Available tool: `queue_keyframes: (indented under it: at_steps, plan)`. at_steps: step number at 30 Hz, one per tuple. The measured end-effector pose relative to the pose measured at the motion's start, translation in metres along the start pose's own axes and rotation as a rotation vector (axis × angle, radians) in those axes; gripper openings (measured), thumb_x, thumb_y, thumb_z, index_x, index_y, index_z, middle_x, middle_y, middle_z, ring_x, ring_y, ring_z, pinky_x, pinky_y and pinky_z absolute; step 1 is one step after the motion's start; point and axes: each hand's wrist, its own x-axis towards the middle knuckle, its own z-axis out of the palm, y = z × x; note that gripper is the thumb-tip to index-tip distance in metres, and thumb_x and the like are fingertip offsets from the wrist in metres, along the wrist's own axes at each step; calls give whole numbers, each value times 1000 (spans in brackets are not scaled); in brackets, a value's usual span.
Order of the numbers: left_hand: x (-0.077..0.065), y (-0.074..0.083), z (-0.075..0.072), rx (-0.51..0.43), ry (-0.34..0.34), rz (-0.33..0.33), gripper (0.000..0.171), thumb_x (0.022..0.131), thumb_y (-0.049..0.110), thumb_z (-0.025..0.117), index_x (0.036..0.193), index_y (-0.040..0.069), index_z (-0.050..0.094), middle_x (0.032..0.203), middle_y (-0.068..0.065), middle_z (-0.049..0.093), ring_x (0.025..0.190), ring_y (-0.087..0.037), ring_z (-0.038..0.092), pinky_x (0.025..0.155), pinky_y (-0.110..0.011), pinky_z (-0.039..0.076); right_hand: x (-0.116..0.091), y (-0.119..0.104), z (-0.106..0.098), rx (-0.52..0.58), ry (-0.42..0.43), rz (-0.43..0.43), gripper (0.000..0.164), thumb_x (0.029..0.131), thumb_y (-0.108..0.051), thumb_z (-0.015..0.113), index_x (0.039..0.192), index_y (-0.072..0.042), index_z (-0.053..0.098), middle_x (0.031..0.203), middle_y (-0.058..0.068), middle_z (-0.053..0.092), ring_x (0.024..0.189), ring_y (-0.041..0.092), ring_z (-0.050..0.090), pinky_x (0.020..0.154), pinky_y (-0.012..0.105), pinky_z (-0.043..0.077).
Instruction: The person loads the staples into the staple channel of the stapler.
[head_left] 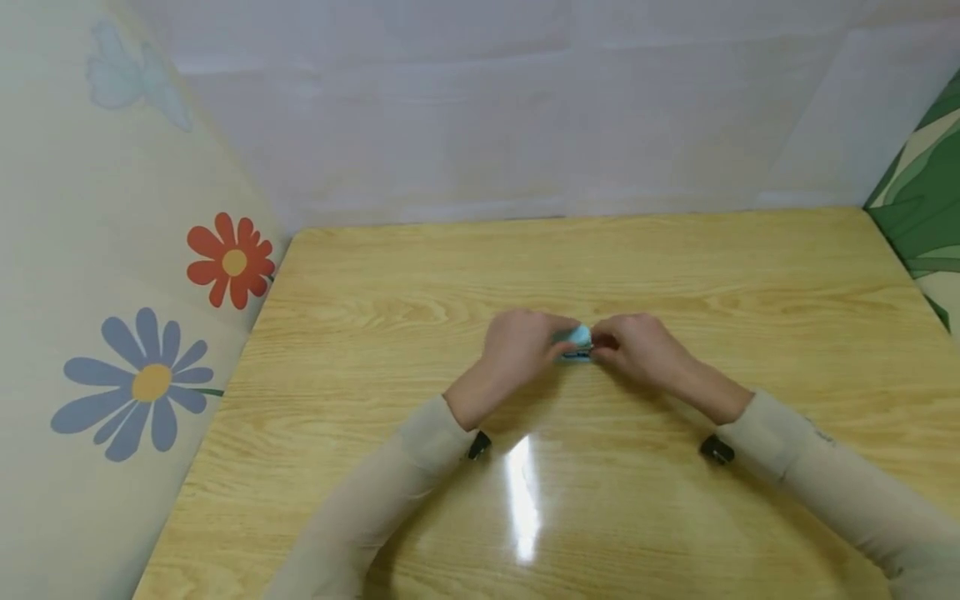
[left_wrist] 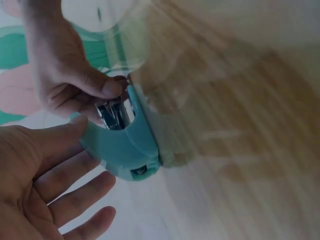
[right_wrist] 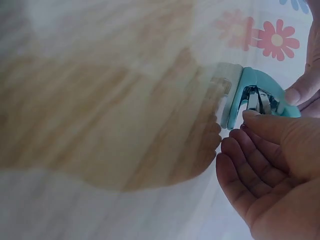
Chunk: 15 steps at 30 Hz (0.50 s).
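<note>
A small teal stapler (head_left: pixel 578 337) stands on the table between the two hands. The left hand (head_left: pixel 519 346) holds it by its rounded top, thumb and index finger pinching, while the other fingers stay loosely spread in the left wrist view. From the opposite end, the right hand (head_left: pixel 645 350) has its thumb and fingertips at the stapler's open mouth, pinching near the metal staple channel (right_wrist: pixel 254 100). Whatever lies between the right fingertips is hidden. The left wrist view shows the teal body (left_wrist: pixel 117 150) with its metal insides exposed.
The glossy wood-grain table (head_left: pixel 420 275) reflects a bright light strip. Behind it hangs a pale wall sheet (head_left: pixel 480 125). Flower-painted panel (head_left: pixel 142 250) borders the left side, and a green leaf panel (head_left: pixel 926 200) the right. Black devices (head_left: pixel 717 450) sit under both wrists.
</note>
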Motion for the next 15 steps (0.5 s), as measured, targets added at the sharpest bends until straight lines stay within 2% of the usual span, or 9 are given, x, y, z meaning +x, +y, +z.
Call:
queue_keyframes:
  at_steps: [3,6,11,15]
  plan:
    - [3,4,3,-4,-11,12,30,96,42,67,123,32,74,111,0,78,78,-14,69,59,-29,54,0,1,0,4,-1,-2,15,87,-14,79,101,-6,78,90,6,78,82,21,71,78,41,59]
    - [4,9,6,6,-5,26,25,98,40,65,118,31,76,107,1,79,83,-17,72,63,-33,57,1,1,0,-1,6,-13,13,88,-15,78,97,-7,78,85,4,76,77,18,68,73,39,57]
    - [7,18,10,120,16,81,28,103,41,55,102,28,79,81,2,75,67,-13,62,60,-32,57,1,3,1,-10,34,-27,11,87,-17,79,93,-7,79,80,2,74,73,16,64,72,38,55]
    - [9,23,10,180,8,85,32,104,41,53,98,25,80,75,2,72,62,-11,56,60,-30,57,1,5,1,-5,43,-40,12,87,-17,79,94,-7,79,81,2,75,74,15,65,72,38,55]
